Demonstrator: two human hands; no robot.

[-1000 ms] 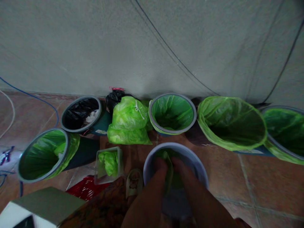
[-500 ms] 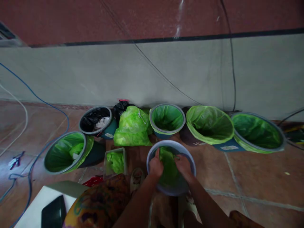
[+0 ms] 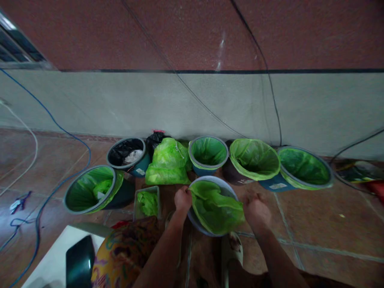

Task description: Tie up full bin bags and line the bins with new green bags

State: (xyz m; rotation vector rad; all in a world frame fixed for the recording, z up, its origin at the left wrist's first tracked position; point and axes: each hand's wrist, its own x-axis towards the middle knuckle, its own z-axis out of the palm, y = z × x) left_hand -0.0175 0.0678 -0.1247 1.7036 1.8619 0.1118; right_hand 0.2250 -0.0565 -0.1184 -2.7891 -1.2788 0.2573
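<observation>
A thin green plastic bag (image 3: 214,208) is stretched wide over a pale lavender bin (image 3: 200,229) that stands on the floor between my feet. My left hand (image 3: 183,200) is closed on the bag's edge at the bin's left side. On the right, past the rim, my right hand (image 3: 257,210) pinches the opposite edge; it is a little blurred. The bag's mouth gapes between my hands and hides much of the bin's inside. Left of the bin, a small clear tub (image 3: 137,206) holds bunched green bags (image 3: 148,203).
Along the wall stand a green-lined bin (image 3: 208,139), a second (image 3: 255,176) and a third (image 3: 306,186). Filled green bags (image 3: 168,160) sit beside a black-lined bin (image 3: 141,164). Another lined bin (image 3: 90,210) tilts at left. A phone (image 3: 79,262) lies on a white surface; a blue cable (image 3: 57,186) crosses the floor.
My hands have moved apart and up from inside the lavender bin, spreading the green bag across its top. The view has tilted up slightly and shifted.
</observation>
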